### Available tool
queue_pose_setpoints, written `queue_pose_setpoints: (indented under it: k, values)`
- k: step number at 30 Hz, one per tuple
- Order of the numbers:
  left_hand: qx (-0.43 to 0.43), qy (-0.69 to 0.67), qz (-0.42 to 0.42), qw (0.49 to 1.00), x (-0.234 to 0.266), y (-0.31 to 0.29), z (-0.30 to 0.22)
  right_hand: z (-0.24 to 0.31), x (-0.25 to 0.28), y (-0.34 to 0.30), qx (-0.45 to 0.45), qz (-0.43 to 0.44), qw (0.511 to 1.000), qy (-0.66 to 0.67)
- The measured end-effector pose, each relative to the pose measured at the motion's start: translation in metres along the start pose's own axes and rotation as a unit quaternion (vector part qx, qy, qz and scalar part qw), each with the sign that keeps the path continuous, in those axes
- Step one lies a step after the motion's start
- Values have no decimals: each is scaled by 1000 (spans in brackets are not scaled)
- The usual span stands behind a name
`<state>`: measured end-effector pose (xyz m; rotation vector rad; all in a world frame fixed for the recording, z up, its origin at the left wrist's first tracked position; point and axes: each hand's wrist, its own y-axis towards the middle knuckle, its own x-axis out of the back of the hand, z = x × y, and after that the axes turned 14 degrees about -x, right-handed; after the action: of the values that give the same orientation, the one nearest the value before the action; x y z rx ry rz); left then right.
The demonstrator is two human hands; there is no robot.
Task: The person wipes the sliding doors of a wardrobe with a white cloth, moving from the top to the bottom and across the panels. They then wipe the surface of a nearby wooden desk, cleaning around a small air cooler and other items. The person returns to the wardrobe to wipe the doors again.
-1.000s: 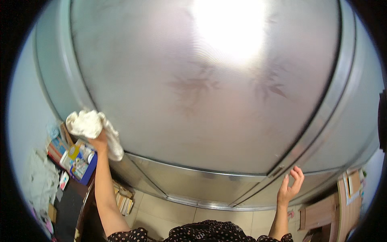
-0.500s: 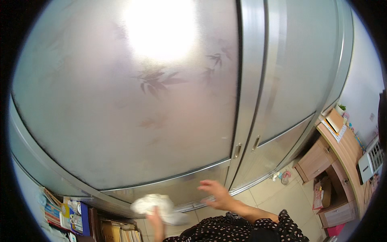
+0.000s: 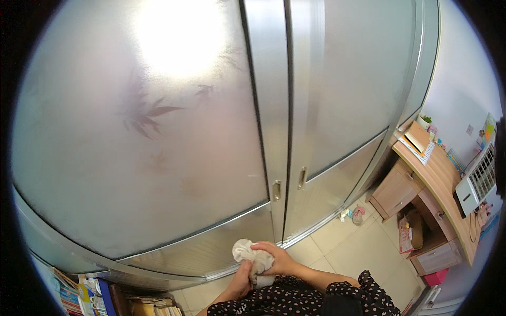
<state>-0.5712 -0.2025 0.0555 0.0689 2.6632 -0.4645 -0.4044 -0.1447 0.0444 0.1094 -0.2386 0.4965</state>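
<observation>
Cloth (image 3: 251,254) fills the grip of left hand (image 3: 243,278) and right hand (image 3: 280,259); pot (image 3: 422,122) holds greenery (image 3: 427,119).

Cloth (image 3: 252,255) between both hands (image 3: 279,259), before the doors (image 3: 200,174), desk (image 3: 441,181) to the right.

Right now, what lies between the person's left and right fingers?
In the head view, a crumpled white cloth is bunched between the left fingers and right fingers.

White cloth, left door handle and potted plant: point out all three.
White cloth (image 3: 256,257): head view, on its crumpled middle.
Left door handle (image 3: 276,191): head view, on its recessed centre.
Potted plant (image 3: 423,122): head view, on the white pot, below the leaves.
</observation>
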Motion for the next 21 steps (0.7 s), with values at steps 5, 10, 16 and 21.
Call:
queue_pose_setpoints:
  k: [5,10,16,21]
  values:
    - [-104,342,151,922,-14,6,-11,-22,54,-18,-115,-144,970,158]
    - [-153,164,195,955,-21,-1,-31,-11,182,-5,-3,-405,897,178]
    - [-330,50,368,868,-120,-26,-123,97,274,42,174,-547,818,48]
    - [-487,-152,413,754,-198,-28,-131,61,255,80,220,-539,777,-240]
